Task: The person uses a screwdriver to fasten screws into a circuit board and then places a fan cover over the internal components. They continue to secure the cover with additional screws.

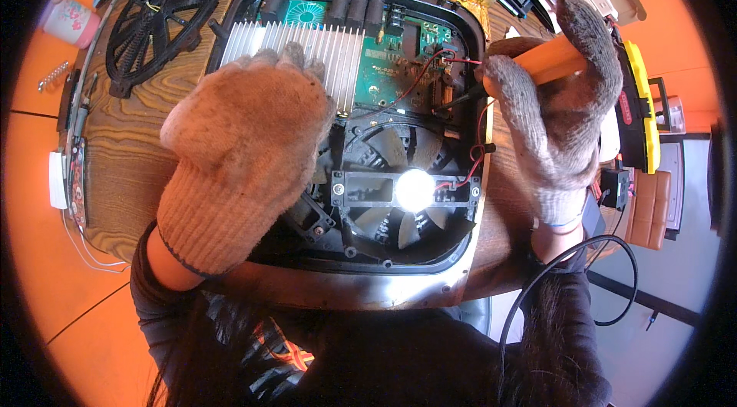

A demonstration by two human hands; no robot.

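- Pinched between thumb and fingers of the gloved right hand, an orange-handled screwdriver slants down and left over the rim of an opened housing.
- Its dark tip ends by the small parts at the right edge of a green board, set in the far half of the housing; whether it touches them, I cannot tell from here.
- Gloved too, the left hand lies palm down, fingertips curled onto the silver heat sink. Anything under the palm is hidden.
- Work at the board's edge appears to be the step in hand, the left hand seemingly bracing. Next, I judge, comes a call for care: tip seated squarely, driver held in line, red wires kept from snagging.
- Open room lies between the hands, above the fan in the near half — though a fierce glare sits over its middle.
- Raised rim hems the tip in at right, fins at left; the freer way out is upward.
- Beyond the housing, a black coil rests on the wooden table at far left; a yellow-edged case stands just past the right hand — little space that way.
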